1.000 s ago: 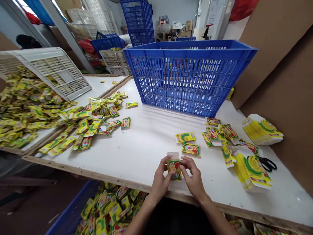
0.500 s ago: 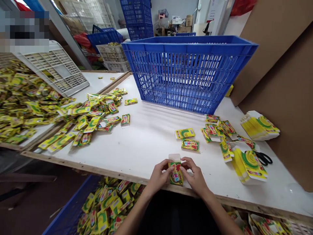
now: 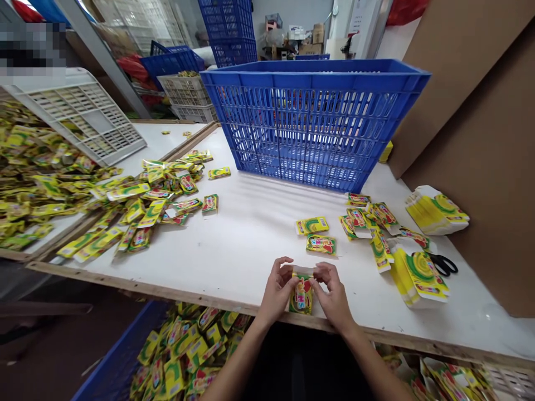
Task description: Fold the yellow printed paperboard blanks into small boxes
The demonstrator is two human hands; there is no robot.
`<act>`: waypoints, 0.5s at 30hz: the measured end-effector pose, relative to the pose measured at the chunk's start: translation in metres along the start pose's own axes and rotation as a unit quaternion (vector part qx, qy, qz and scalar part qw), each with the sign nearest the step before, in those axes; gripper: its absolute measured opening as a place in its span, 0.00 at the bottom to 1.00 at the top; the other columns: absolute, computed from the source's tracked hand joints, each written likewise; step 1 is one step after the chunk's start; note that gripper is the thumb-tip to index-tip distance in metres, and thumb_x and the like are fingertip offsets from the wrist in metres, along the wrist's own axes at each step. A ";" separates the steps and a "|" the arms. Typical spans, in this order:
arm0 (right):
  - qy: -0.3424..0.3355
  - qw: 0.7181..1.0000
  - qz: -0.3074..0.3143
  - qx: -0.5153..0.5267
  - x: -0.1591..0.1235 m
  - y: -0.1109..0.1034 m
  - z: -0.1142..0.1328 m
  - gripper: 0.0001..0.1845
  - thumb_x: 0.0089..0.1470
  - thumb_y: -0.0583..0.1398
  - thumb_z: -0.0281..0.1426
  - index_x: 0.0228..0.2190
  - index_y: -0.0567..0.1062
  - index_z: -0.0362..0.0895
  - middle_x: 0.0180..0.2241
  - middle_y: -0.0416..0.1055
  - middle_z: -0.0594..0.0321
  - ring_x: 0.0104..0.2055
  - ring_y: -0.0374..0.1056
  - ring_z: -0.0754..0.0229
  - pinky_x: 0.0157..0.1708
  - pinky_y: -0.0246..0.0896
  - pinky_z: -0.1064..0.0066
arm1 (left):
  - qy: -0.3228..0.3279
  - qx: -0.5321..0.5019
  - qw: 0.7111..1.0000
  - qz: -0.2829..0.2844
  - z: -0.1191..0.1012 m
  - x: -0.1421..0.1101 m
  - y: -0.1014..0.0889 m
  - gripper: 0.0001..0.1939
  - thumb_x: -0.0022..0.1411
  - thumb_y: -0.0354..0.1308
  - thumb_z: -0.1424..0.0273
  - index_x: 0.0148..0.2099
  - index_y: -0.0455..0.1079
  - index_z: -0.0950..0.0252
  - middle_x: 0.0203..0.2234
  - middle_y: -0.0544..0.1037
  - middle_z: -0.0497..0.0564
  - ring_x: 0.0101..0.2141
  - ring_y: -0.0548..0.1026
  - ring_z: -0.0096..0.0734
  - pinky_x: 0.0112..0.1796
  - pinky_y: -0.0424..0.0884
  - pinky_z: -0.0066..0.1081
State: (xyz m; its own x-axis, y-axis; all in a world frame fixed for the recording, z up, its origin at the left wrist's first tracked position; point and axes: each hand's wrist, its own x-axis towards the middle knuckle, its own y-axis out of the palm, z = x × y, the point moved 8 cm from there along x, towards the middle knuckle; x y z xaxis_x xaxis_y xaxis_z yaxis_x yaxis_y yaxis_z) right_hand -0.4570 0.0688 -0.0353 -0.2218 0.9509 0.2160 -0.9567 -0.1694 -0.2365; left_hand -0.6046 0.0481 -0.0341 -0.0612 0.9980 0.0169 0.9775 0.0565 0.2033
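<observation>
A small yellow-green candy box (image 3: 301,301) with red fruit and lettering on its front is at the front edge of the white table. My left hand (image 3: 276,291) grips its left side, thumb on the printed face. On the other side my right hand (image 3: 333,295) holds it the same way, index finger bent at the top corner. Between the fingertips shows the pale top flap (image 3: 303,270), tipped over. Just beyond my hands lie two more boxes, one lettered (image 3: 321,244) and one yellow (image 3: 312,225).
A large blue crate (image 3: 313,122) stands at the back. Piled packets (image 3: 163,189) lie left, flat carton stacks (image 3: 420,273) and black scissors (image 3: 443,265) right. Below the table edge, a blue bin (image 3: 121,351) holds many packets. A white crate (image 3: 90,120) leans far left.
The box's pale top flap stood upright and now is tipped down, showing shorter. My fingers have moved up around the top of the box. The whole view has shifted slightly.
</observation>
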 end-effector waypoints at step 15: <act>0.017 0.999 -0.021 -0.024 0.002 0.003 0.009 0.10 0.56 0.60 0.37 0.34 0.77 0.44 0.31 0.75 0.61 0.33 0.68 0.59 0.36 0.66 0.67 | -0.023 0.107 0.992 -0.055 0.000 0.001 -0.002 0.10 0.57 0.62 0.63 0.36 0.74 0.66 0.28 0.78 0.50 0.30 0.74 0.31 0.33 0.71 0.28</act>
State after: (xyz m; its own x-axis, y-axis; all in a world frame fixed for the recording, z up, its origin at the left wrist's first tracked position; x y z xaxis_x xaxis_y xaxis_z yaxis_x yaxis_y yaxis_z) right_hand -0.4618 0.0683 -0.0273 -0.1749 0.9651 0.1947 -0.9549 -0.1181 -0.2725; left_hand -0.6064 0.0489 -0.0340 -0.1656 0.9854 -0.0393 0.9862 0.1653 -0.0112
